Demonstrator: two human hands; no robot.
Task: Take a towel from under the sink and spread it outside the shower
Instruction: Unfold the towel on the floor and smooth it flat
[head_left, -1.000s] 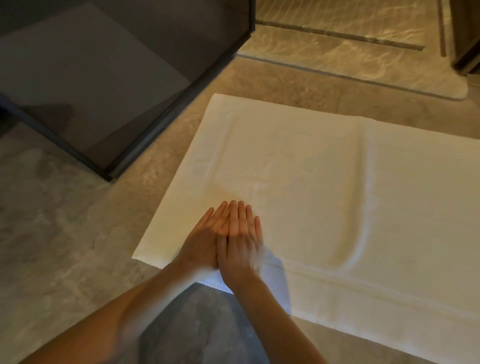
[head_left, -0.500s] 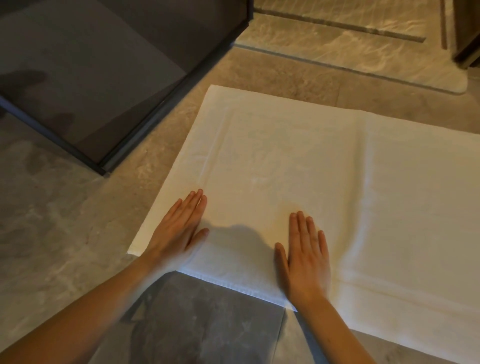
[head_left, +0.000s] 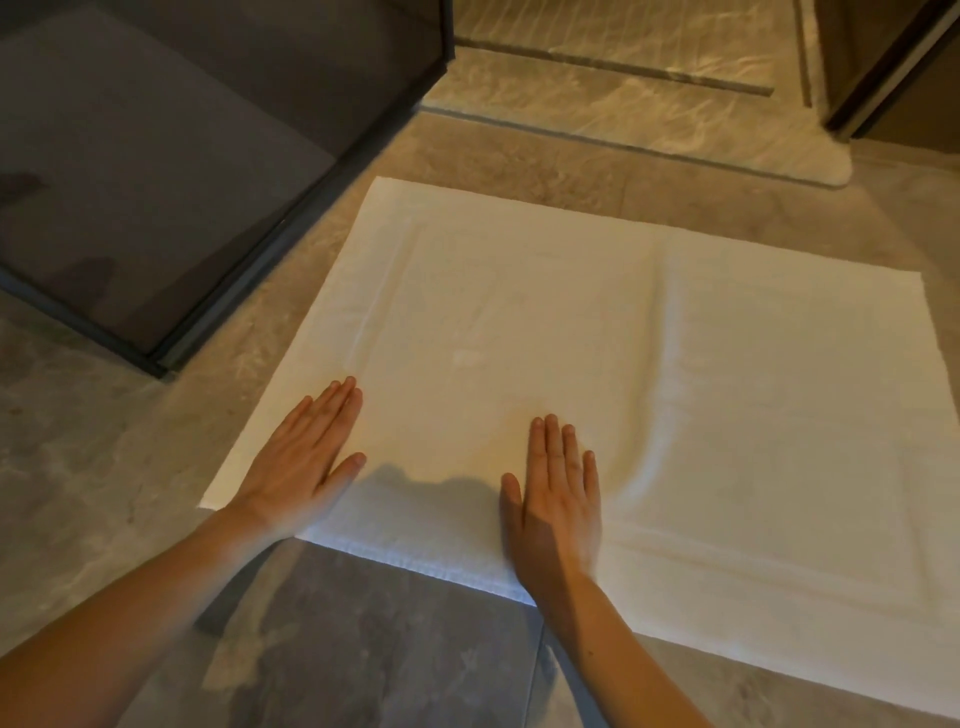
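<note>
Both hands have parted since a second ago, when they lay together. Head view: left hand (head_left: 301, 462) and right hand (head_left: 558, 499) press flat, fingers extended, gripping nothing, on the white towel (head_left: 701, 415) spread over the stone floor (head_left: 78, 467) beside the shower's dark glass panel (head_left: 156, 182).

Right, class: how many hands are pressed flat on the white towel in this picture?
2. The left hand lies flat near the near-left corner of the towel; the right hand lies flat further right along the same near edge. Neither is hidden.
</note>
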